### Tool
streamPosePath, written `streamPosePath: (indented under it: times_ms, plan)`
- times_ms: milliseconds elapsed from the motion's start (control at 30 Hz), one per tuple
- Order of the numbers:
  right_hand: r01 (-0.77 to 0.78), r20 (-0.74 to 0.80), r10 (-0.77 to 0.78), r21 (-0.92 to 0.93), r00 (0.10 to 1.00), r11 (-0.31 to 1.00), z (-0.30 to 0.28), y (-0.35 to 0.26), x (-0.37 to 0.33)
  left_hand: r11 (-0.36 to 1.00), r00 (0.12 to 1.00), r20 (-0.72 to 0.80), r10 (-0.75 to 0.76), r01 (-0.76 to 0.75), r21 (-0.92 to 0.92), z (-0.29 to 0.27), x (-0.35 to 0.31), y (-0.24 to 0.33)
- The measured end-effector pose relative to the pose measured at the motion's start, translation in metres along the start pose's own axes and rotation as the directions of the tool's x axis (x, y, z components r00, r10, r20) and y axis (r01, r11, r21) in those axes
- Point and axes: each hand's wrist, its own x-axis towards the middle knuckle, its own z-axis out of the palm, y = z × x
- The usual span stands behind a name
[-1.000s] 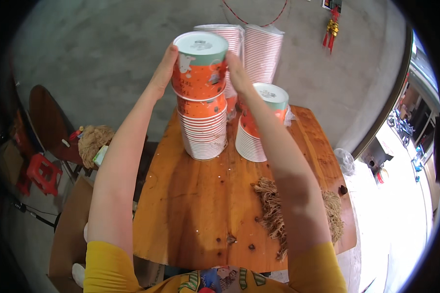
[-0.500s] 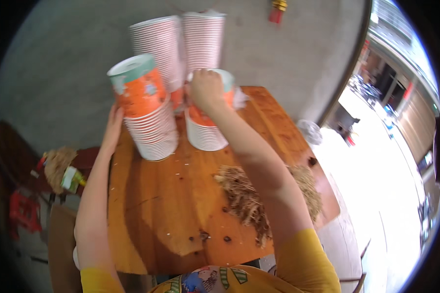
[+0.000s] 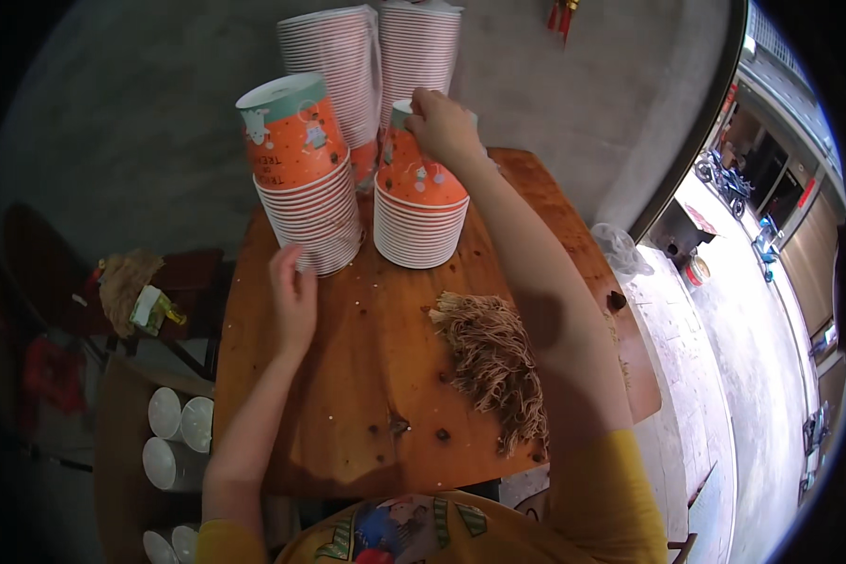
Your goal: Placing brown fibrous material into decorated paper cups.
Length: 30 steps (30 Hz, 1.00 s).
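Note:
Two stacks of upside-down paper cups stand on the wooden table point(image 3: 338, 414), orange with a green band and white rims. At the top of the right cup stack point(image 3: 421, 230) my right hand point(image 3: 446, 127) has its fingers bent over the base of the top paper cup point(image 3: 426, 179). Its fingertips are partly hidden. My left hand point(image 3: 293, 291) is just in front of the left cup stack point(image 3: 310, 202), close to its lower rims. Those fingers are loosely stretched with nothing in them. The left stack leans slightly.
Two taller cup stacks point(image 3: 334, 70) in clear wrap stand behind, by the grey wall. A bundle of crinkled brown paper shreds point(image 3: 493, 362) lies under my right forearm. Several white cups point(image 3: 174, 461) sit in a cardboard box point(image 3: 122, 423) at the left. A doorway opens at the right.
My left hand has come from the left side of the left stack to its front, nearer me. My right hand stays at the top of the right stack. The view has shifted.

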Motion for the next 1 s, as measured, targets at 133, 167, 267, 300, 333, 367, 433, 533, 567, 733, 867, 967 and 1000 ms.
streamPosePath:
  times_ms: [133,167,267,300,333,367,433,533,567,733,867,967,1000]
  plan:
    - [-0.012,0.075,0.010,0.025,0.997,1.000,-0.010,-0.002,0.010,0.998,0.964,0.261,0.045,-0.031,-0.059,0.025,0.002,0.029]
    - [0.003,0.089,-0.006,0.035,0.996,0.999,-0.015,0.001,0.013,0.993,0.942,0.314,0.117,-0.107,-0.047,0.037,0.012,0.042]
    - [0.015,0.067,-0.017,0.034,0.998,0.999,-0.033,-0.002,0.026,0.977,0.884,0.430,0.185,-0.213,0.019,0.078,0.032,0.046]
    - [0.063,-0.010,-0.063,0.074,0.998,0.995,-0.040,-0.006,0.032,0.968,0.871,0.466,0.154,-0.228,0.106,0.088,0.034,0.041]
    - [0.045,-0.056,-0.040,0.098,0.998,0.994,-0.048,-0.008,0.039,0.954,0.883,0.421,0.206,-0.278,0.117,0.098,0.034,0.035]
    - [0.029,-0.101,-0.016,0.121,0.995,0.992,-0.057,-0.010,0.045,0.955,0.882,0.426,0.203,-0.274,0.112,0.102,0.033,0.028]
    - [0.052,-0.197,-0.015,0.184,0.980,0.982,-0.099,-0.020,0.042,0.945,0.891,0.437,0.127,-0.242,0.219,0.102,0.036,0.022]
    - [0.094,-0.315,0.066,0.465,0.947,0.880,-0.136,-0.051,0.019,0.990,0.921,0.390,-0.001,0.056,-0.128,0.088,0.049,0.033]
    - [0.126,-0.384,0.061,0.444,0.921,0.887,-0.148,-0.038,-0.011,0.895,0.888,0.451,-0.092,0.273,-0.354,0.075,0.049,0.078]
    - [0.004,-0.171,0.301,0.875,0.938,0.485,-0.127,-0.070,-0.159,0.678,0.959,0.284,0.001,0.209,-0.704,0.010,0.007,0.206]
    - [-0.276,0.137,0.243,0.592,0.960,0.757,-0.095,-0.029,-0.226,0.848,0.918,0.367,-0.152,0.312,-0.428,-0.030,-0.020,0.211]
    - [-0.301,0.292,0.267,0.081,0.919,0.950,-0.074,0.032,-0.264,0.934,0.717,0.607,-0.342,0.330,0.136,-0.062,-0.029,0.211]
    - [-0.317,0.376,0.261,0.097,0.889,0.943,-0.069,0.040,-0.271,0.971,0.729,0.644,-0.232,0.137,0.195,-0.071,-0.035,0.207]
